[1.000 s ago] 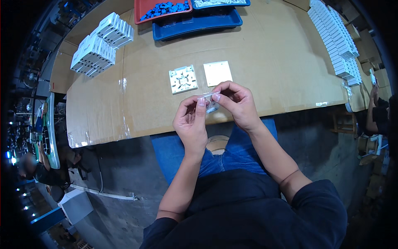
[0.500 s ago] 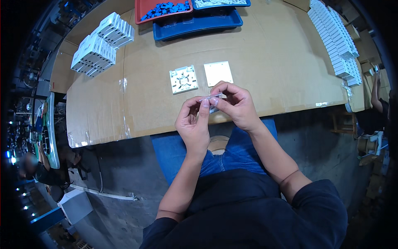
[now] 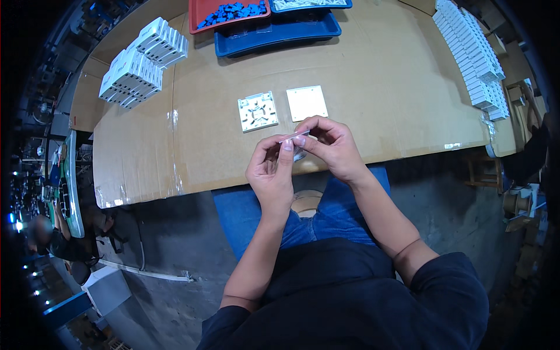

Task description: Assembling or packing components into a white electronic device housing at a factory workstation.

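Pinched between the fingertips of both hands is a small clear plastic bag (image 3: 299, 155), its top edge stretched across the thumbs. My left hand (image 3: 272, 172) grips the left end of that edge, and my right hand (image 3: 336, 150) grips the right end. Both are held over the table's near edge, and the fingers hide much of the bag. Just beyond them lies a square white plastic box base (image 3: 258, 112), its inner side with slots and clips facing up. To its right is a flat square white cover (image 3: 307, 104), close to my right fingers.
White boxes stand stacked at the far left (image 3: 131, 76) and in long rows at the right (image 3: 469, 55). At the back are a red tray (image 3: 201, 27) of blue parts, a blue tray (image 3: 280, 45) and another with white pieces. Cardboard (image 3: 396, 99) covers the table.
My hands have barely moved and still pinch the bag; its edge has tilted slightly. At the far right, a person's raised arm has gone down.
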{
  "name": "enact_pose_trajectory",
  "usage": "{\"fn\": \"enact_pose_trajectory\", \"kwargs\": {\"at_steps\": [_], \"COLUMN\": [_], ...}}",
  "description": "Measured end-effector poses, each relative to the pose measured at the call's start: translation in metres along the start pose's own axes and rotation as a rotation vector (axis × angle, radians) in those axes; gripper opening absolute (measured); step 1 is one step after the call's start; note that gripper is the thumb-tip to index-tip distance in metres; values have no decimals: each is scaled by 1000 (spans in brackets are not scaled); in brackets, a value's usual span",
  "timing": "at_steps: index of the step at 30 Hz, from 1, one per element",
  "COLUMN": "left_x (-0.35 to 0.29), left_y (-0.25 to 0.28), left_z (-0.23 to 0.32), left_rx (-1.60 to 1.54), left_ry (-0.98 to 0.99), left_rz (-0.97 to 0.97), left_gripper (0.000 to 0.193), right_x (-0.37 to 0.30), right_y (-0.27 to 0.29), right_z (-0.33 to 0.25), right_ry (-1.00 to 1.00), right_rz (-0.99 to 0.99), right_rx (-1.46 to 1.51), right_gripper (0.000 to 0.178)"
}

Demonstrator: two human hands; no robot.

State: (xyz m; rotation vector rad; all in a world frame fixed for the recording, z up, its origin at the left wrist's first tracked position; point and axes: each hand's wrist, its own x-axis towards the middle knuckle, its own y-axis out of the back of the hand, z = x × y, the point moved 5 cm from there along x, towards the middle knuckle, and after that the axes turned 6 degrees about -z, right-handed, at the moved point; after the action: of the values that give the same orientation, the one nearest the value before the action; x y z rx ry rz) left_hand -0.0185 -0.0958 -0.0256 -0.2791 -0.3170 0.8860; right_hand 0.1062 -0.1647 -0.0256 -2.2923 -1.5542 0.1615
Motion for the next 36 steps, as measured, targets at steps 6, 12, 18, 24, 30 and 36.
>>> {"fn": "enact_pose_trajectory", "kwargs": {"at_steps": [6, 12, 18, 24, 30, 36], "left_x": [3, 4, 6, 8, 5, 2], "left_y": [-3, 5, 5, 11, 19, 23], "left_z": [0, -8, -7, -14, -32, -44], "left_rx": [-31, -52, -78, -155, -362, -462], "left_ry": [56, 81, 145, 220, 537, 627], "left_rz": [-3, -25, 24, -18, -38, -113], "left_gripper": [16, 15, 15, 19, 26, 24], "right_x": [-1, 1, 0, 0, 1, 5], "right_y": [7, 8, 15, 17, 19, 22], "right_z": [6, 5, 10, 12, 6, -3], "right_ry": [-47, 25, -61, -55, -23, 57], "right_rz": [92, 34, 101, 110, 100, 18], "right_rx": [89, 51, 109, 165, 26, -36], "right_gripper": [10, 5, 9, 12, 16, 20]}}
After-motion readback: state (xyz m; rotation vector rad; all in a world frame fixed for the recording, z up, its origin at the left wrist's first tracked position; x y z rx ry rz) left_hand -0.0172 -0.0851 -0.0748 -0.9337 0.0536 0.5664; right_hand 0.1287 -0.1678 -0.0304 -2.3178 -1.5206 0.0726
